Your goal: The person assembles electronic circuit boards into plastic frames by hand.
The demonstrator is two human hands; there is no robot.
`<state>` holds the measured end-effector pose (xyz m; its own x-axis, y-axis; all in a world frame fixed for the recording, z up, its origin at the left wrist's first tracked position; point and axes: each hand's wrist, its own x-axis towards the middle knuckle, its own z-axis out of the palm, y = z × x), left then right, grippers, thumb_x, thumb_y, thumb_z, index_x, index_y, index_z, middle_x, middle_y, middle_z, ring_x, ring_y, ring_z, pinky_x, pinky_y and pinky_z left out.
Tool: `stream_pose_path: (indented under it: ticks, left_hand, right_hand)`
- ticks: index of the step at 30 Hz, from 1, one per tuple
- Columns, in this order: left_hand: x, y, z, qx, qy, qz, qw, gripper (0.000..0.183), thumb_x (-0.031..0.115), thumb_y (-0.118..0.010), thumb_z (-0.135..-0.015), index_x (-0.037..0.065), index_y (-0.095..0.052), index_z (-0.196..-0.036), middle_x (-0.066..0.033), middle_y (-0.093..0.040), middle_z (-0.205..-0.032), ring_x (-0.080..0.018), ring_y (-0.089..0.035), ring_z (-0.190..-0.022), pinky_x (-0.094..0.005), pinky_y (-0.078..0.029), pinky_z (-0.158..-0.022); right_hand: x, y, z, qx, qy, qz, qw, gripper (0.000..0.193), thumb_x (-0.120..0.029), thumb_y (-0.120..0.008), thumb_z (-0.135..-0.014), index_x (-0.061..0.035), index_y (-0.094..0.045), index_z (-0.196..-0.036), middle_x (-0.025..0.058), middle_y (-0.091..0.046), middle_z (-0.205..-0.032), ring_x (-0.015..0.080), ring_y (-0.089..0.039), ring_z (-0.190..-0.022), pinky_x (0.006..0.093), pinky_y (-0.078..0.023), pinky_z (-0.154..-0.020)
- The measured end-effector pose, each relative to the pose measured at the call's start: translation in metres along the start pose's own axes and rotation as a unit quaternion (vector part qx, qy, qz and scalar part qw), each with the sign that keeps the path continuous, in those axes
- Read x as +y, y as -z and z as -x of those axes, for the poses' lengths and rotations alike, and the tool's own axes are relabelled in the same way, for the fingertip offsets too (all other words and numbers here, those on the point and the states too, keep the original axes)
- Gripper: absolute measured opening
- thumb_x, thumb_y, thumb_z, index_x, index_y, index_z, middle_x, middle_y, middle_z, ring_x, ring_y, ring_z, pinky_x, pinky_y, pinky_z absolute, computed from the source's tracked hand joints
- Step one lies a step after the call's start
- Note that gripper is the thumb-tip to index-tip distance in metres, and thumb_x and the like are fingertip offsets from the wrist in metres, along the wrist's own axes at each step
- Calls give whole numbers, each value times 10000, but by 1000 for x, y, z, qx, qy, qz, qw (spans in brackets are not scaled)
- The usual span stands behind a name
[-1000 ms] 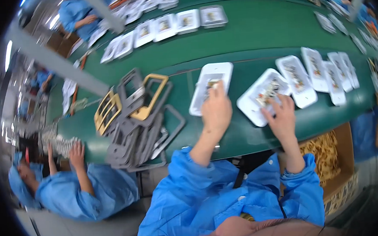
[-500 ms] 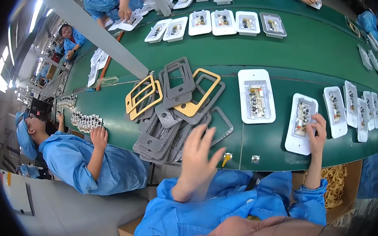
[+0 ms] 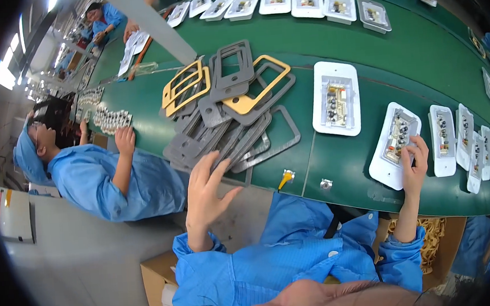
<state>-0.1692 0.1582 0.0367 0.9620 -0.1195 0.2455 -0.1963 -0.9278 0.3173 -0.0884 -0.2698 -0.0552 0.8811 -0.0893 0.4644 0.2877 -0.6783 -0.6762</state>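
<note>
My left hand (image 3: 205,193) is raised at the near edge of the pile of grey frame gaskets (image 3: 196,139), fingers spread and holding nothing. Two or three yellow frame gaskets (image 3: 242,103) lie on top of that pile. My right hand (image 3: 415,161) has its fingers curled at the right side of a white plastic housing (image 3: 381,169), which lies askew with a circuit board (image 3: 398,139) inside. Just left of it, another white housing (image 3: 338,125) with a board sits flat on the green bench.
Several white housings (image 3: 444,164) stand in a row to the right. A grey post (image 3: 160,31) rises behind the gaskets. At the left a co-worker (image 3: 102,183) in blue handles small parts (image 3: 112,120). A yellow clip (image 3: 285,178) sits at the front edge; a cardboard box (image 3: 453,246) stands below.
The whole view has shifted, so the bench sits higher in it. My left hand has moved left, with its fingers still spread. My right hand stays at the same housing.
</note>
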Motion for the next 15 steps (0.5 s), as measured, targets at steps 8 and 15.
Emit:
stream_pose_path:
  ticks: [8, 15]
  left_hand:
    - [-74, -2, 2, 221, 61, -158, 960, 512, 347, -551, -768, 84, -483, -1202, -144, -375, -1310, -339, -286, -1241, -484, -161, -1016]
    - [-50, -52, -28, 151, 102, -95, 979, 452, 324, -491, -833, 81, -464, -1213, -171, -386, -1290, -330, -323, -1221, -489, -174, -1016]
  right_hand:
    - [-11, 2, 6, 15, 18, 31, 999, 98, -61, -576, -798, -12, -573, -884, 105, -491, -1151, 249, -442, -1108, 323, -344, -912]
    - [-8, 4, 10, 12, 23, 36, 999, 91, -47, -574, -789, -11, -569, -872, 103, -495, -1135, 248, -441, -1096, 330, -342, -909]
